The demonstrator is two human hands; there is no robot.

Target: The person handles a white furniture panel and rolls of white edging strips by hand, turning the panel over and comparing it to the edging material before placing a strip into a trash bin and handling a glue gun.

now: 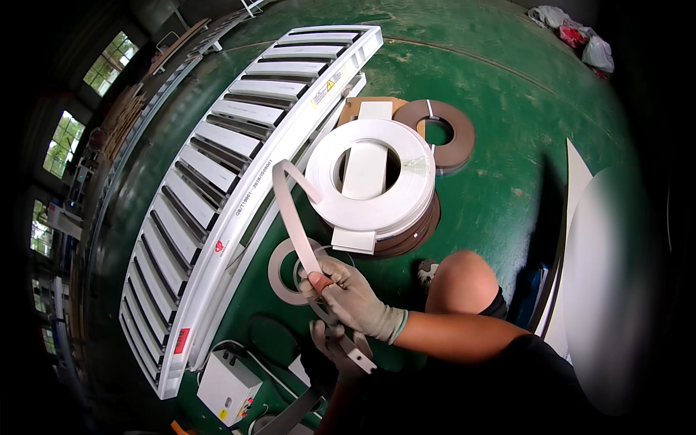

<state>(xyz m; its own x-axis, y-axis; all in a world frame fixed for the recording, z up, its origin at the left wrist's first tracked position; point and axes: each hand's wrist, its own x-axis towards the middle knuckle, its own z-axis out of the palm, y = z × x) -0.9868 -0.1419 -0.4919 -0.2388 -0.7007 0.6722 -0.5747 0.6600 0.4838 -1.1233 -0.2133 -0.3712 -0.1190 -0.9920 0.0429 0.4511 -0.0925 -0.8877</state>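
Note:
My right hand, in a pale work glove with the thumb tip bare, pinches a flat whitish strip. The strip arches up and bends back down to a large white roll of edge banding. Just below, my left hand, also gloved, is closed around a pale piece with small dark holes. Its kind is unclear, and shadow hides part of that hand. Beneath the hands lies a smaller pale roll of banding, partly covered by them.
Brown rolls lie under and behind the white one. To the left runs a long white roller conveyor. A white control box with cables stands at lower left. Pale curved panels are at right, and bags lie far off on the green floor.

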